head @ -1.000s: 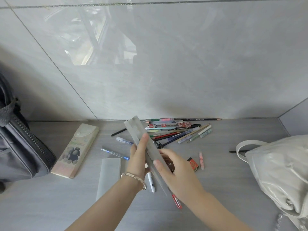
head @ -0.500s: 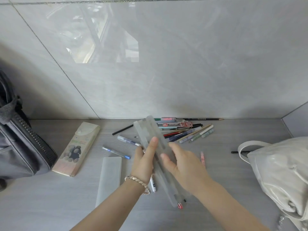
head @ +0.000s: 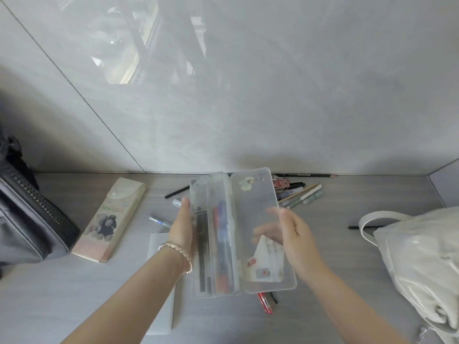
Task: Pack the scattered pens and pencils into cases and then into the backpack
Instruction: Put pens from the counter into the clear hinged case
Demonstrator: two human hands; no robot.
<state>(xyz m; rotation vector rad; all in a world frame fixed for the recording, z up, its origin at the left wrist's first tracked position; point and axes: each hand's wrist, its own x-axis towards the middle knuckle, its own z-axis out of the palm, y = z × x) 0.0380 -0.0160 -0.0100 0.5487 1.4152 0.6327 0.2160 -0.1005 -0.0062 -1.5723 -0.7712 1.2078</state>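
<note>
I hold a clear plastic pencil case [head: 255, 202] open like a book above the table. My left hand [head: 182, 229] grips the left edge of its base, thumb on top. My right hand [head: 298, 237] holds the lid, thumb on the edge and fingers showing through the plastic. Black, red and blue pens [head: 222, 244] lie inside the base. A pile of loose pens and pencils [head: 300, 194] lies behind the case near the wall. The dark grey backpack [head: 29, 224] stands at the far left.
A flat beige case with a sheep picture [head: 111, 219] lies left of my hands, and a frosted white case [head: 161, 306] under my left arm. Single pens lie around: a blue one [head: 159, 220], a red one [head: 265, 302]. A white bag [head: 422, 256] fills the right.
The clear case was shut and held edge-on a second ago; its lid has swung to the right and it now lies open and flat between my hands.
</note>
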